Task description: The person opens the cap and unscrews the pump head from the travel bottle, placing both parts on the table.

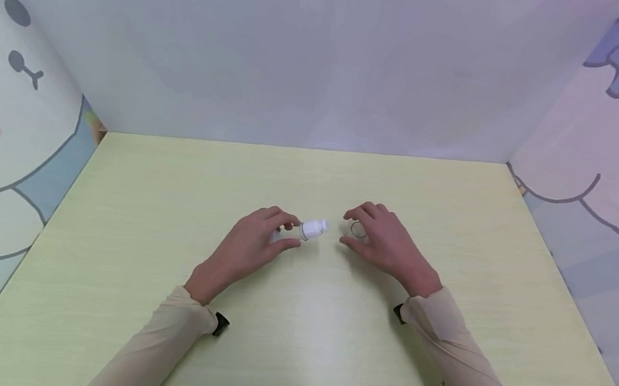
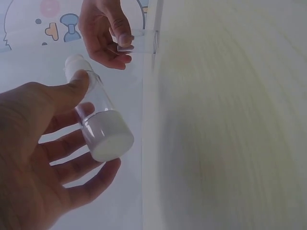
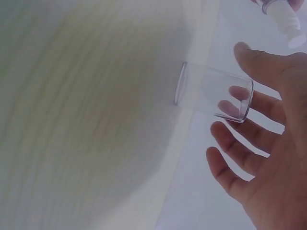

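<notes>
My left hand (image 1: 251, 240) grips a small clear pump bottle (image 1: 313, 229) with a white top and a white base. In the left wrist view the thumb lies along the upper part of the bottle (image 2: 109, 132), and the fingers curl behind it. The bottle tilts, its white top pointing toward the right hand. A clear cylindrical cap (image 3: 211, 91) stands on the table. My right hand (image 1: 387, 241) is around its upper end with fingers spread, fingertips behind the cap's rim and the thumb apart from it in the right wrist view.
Both hands are over the middle of a pale wooden table (image 1: 171, 182). A plain light backdrop (image 1: 326, 60) stands along the table's far edge, with cartoon-printed panels (image 1: 9, 137) at both sides. Small black devices (image 1: 220, 324) sit at the wrists.
</notes>
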A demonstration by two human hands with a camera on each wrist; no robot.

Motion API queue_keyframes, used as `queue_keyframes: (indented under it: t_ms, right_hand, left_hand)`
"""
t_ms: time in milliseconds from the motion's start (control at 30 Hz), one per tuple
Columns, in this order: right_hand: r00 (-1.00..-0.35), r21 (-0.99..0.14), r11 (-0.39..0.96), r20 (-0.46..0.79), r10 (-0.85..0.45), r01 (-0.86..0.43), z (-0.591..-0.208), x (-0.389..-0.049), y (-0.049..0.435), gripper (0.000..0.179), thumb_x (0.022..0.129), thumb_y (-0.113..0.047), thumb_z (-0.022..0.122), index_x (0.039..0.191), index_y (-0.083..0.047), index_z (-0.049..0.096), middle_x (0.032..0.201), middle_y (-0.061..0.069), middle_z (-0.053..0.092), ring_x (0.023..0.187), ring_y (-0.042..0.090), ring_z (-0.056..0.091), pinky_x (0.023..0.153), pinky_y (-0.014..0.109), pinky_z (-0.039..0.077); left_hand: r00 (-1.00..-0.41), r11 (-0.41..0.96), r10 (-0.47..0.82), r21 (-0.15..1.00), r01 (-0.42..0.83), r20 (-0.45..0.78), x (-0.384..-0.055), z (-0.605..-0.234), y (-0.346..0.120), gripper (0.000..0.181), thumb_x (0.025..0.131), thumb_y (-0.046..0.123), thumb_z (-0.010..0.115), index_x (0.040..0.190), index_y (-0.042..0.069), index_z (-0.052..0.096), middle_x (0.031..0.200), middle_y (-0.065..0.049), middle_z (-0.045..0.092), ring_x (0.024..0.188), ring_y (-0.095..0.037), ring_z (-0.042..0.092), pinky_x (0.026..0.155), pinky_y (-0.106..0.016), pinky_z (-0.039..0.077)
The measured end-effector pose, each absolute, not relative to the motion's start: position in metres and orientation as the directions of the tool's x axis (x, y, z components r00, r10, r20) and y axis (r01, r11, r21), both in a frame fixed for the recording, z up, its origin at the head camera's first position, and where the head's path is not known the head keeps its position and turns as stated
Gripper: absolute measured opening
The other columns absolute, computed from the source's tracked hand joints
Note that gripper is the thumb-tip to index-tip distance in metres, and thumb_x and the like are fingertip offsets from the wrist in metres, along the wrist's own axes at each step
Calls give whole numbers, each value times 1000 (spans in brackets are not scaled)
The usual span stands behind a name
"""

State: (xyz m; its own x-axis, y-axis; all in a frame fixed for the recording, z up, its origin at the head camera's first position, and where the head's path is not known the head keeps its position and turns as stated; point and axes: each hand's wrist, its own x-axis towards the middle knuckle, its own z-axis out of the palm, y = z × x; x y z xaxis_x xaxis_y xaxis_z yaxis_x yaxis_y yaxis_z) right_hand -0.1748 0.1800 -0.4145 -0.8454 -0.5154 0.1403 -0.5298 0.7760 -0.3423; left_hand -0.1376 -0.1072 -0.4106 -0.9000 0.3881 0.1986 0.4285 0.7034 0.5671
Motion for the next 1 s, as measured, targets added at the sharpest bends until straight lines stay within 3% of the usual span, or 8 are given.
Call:
queue_keyframes:
  t_ms: [300, 567, 1000]
  right_hand:
    - [-808, -344, 731, 277, -520, -589, -414, -173, 177, 33, 92, -31, 81, 119, -14, 70, 120, 3, 68, 114, 29, 59, 92, 50, 49]
    - [-767, -379, 671, 390, -509, -638, -410, -167, 171, 29, 90, -28, 83, 114, -14, 71, 115, 2, 69, 111, 26, 60, 94, 49, 46]
    - [-720, -438, 577, 503, -478, -689, -410, -158, 157, 41, 86, -22, 88, 120, -12, 68, 117, 2, 72, 107, 22, 64, 101, 48, 40]
  left_hand:
    - [-901, 702, 384, 569, 428, 203, -138, -413, -107, 33, 92, 32, 81, 121, 17, 72, 110, 3, 70, 101, -18, 66, 83, -35, 57]
    - [-883, 663, 394, 586, 466, 255, -139, -413, -106, 34, 92, 27, 82, 121, 14, 71, 109, -4, 71, 97, -20, 64, 82, -36, 57]
    - [-847, 630, 401, 567, 532, 349, -136, -410, -101, 38, 90, 23, 84, 124, 15, 68, 111, -3, 70, 97, -18, 65, 79, -34, 58]
